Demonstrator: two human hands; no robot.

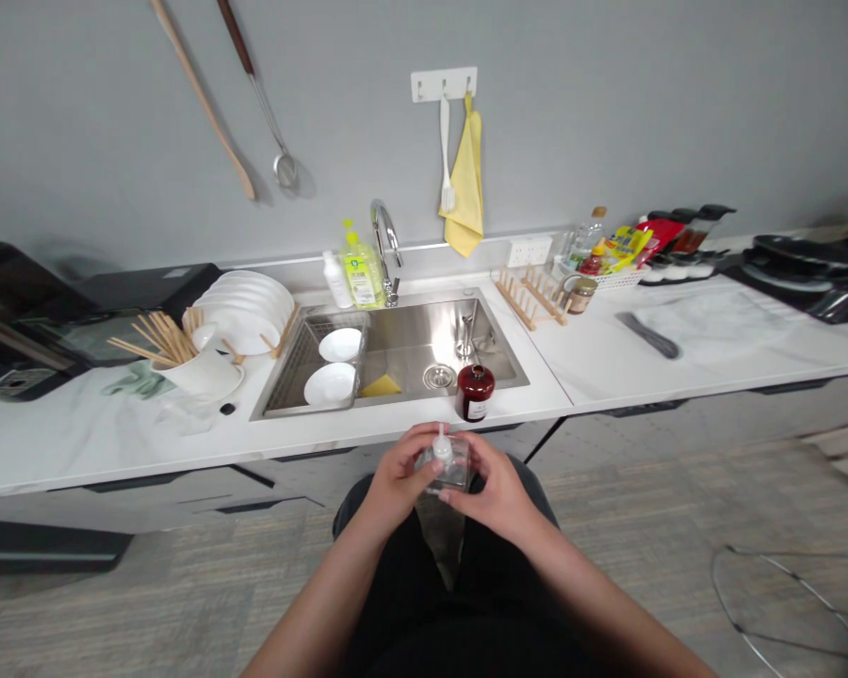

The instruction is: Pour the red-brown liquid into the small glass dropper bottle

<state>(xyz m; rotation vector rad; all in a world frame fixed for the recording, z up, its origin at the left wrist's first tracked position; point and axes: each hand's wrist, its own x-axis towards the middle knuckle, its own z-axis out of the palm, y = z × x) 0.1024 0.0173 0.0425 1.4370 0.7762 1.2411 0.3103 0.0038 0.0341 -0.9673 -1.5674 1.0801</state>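
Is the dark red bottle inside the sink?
No, the dark red bottle stands on the counter, just in front of the sink rim.
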